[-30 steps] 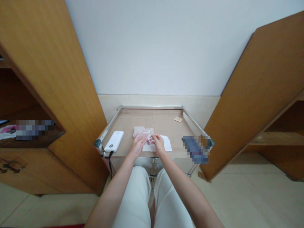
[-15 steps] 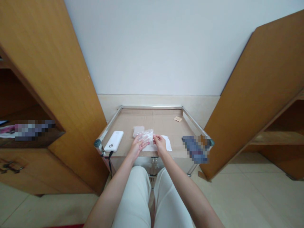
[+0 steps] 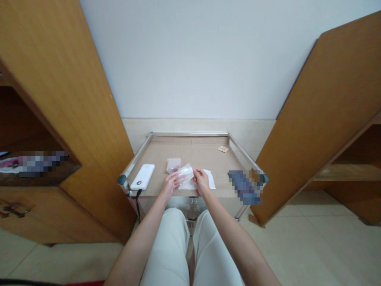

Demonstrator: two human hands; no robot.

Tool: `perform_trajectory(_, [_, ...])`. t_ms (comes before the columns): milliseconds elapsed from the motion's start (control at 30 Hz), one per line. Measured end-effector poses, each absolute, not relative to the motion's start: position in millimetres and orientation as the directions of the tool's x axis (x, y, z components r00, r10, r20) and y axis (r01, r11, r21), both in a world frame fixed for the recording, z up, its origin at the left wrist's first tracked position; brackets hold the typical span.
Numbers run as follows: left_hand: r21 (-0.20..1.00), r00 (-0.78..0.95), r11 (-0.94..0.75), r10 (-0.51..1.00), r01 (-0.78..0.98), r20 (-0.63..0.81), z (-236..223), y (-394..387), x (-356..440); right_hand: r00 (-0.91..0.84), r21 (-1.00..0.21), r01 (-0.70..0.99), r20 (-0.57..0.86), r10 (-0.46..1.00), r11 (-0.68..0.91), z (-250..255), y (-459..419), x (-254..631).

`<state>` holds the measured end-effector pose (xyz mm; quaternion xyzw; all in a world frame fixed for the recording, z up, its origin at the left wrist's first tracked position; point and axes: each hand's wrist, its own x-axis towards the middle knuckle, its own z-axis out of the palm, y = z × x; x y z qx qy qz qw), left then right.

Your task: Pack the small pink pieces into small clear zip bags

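A clear, crinkled plastic bag (image 3: 185,174) is held between my hands, low over the front middle of the table. My left hand (image 3: 170,185) has its fingers on the bag's left end, partly behind or inside the film. With its fingers pinched, my right hand (image 3: 201,181) grips the bag's right edge. Beneath them lies a white sheet of paper (image 3: 210,180), its right part showing past my right hand. Just beyond my left fingers sits a small whitish packet (image 3: 173,163) with a pinkish pattern on its front.
A white power bank (image 3: 143,177) with a black cable (image 3: 138,206) lies at the table's left. A small tan card (image 3: 223,149) is at the back right. A blurred-out dark item (image 3: 244,187) lies front right. Metal rails (image 3: 190,134) edge the table, between wooden cabinets (image 3: 98,131).
The plastic bag has turned and stretched out between my hands. My left hand has shifted slightly left and its fingers have drawn together, uncovering more of the packet's pinkish front.
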<state>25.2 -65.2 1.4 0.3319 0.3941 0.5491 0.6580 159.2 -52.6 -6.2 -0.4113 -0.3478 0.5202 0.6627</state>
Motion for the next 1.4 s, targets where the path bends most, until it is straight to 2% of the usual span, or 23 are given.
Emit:
perform_trajectory(133, [0.887, 0.063, 0.139, 0.99, -0.44, -0.124, 2, -59, 23, 0.179, -0.899, -0.431, 0.002, 0.984, 0.08, -6, -51, 160])
perform_trajectory(300, [0.929, 0.198, 0.156, 0.976, -0.336, -0.092, 0, -45, 24, 0.148, -0.921, -0.379, 0.03, 0.989, 0.085, -13, -45, 162])
perform_trajectory(467, [0.976, 0.13, 0.065, 0.991, -0.207, -0.039, -7, -40, 28, 0.035, -0.92, -0.389, 0.04, 0.999, 0.05, -18, -44, 164])
perform_trajectory(767, [0.933, 0.143, 0.115, 0.987, -0.341, -0.069, -6, -48, 30, -0.004, -0.894, -0.448, -0.004, 1.0, -0.005, -12, -46, 165])
perform_trajectory(967, [0.89, 0.087, 0.077, 0.995, -0.45, -0.042, -8, -47, 28, -0.02, -0.914, -0.405, 0.017, 1.0, 0.008, -13, -47, 164])
perform_trajectory(1400, [0.899, 0.087, 0.083, 0.995, -0.43, -0.05, -13, -44, 28, -0.023, -0.919, -0.39, 0.068, 0.997, 0.053, -20, -46, 166])
